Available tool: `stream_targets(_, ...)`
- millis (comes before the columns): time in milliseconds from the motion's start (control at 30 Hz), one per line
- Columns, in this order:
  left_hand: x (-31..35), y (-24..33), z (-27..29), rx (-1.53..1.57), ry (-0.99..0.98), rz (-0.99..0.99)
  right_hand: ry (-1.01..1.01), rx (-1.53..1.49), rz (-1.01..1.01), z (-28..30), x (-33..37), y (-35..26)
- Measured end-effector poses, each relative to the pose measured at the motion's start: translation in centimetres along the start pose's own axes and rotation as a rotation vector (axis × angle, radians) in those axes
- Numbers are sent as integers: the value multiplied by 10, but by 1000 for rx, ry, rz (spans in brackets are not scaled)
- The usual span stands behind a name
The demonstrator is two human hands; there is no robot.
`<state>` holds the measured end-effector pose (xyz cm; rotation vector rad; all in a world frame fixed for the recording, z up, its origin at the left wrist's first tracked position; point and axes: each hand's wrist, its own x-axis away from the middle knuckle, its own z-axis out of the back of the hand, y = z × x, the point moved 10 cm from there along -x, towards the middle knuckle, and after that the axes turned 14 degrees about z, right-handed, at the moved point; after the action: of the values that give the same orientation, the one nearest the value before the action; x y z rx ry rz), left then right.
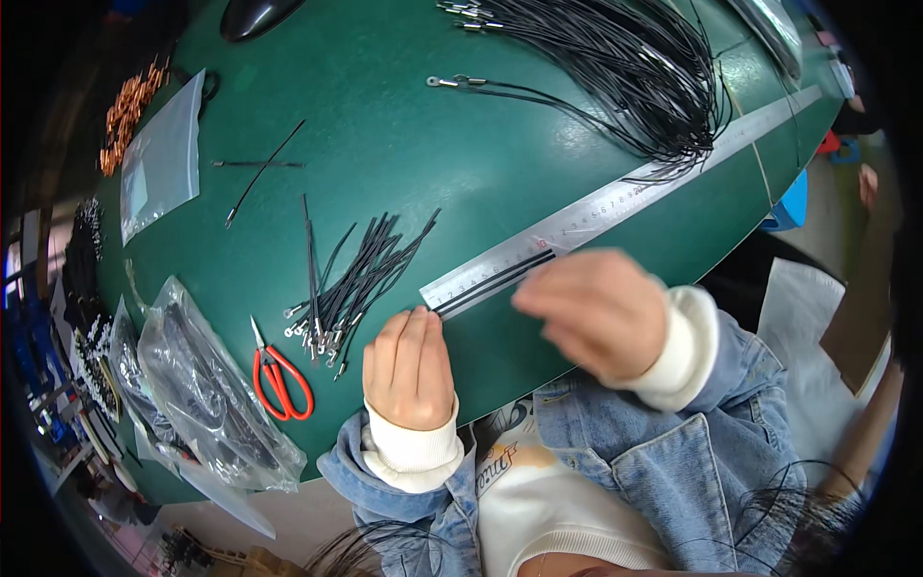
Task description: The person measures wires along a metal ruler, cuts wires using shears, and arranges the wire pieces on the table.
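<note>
Along the near edge of a steel ruler lies a short black cable, seen as two dark parallel strands. My left hand has its fingers pressed together at the ruler's left end, gripping the cable's end there; the tip under the fingers is hidden. Close to the cable's other end, my right hand hovers with bent fingers, smeared by motion, so I cannot tell if anything is in it. Left of the ruler is a loose pile of short black cables with metal ring terminals.
Red-handled cutters lie by clear plastic bags at the left. A big bundle of long black cables covers the ruler's far part. Two crossed cables, a zip bag and copper-coloured pieces sit farther left on the green table.
</note>
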<state>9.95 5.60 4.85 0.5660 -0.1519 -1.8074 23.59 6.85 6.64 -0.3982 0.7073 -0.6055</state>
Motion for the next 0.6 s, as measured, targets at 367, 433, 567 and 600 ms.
stream_targets(367,0,-4,-3,12,-17,46,-394,38,-74,-67,17,-1)
stream_targets(433,1,-4,-3,6,-11,41,-373,66,-82,-63,17,1)
stream_targets(567,1,-4,-3,9,-9,33,-408,73,-66,-66,19,2)
stream_targets(600,0,-4,-4,22,-18,33,-414,77,-69,-67,20,2)
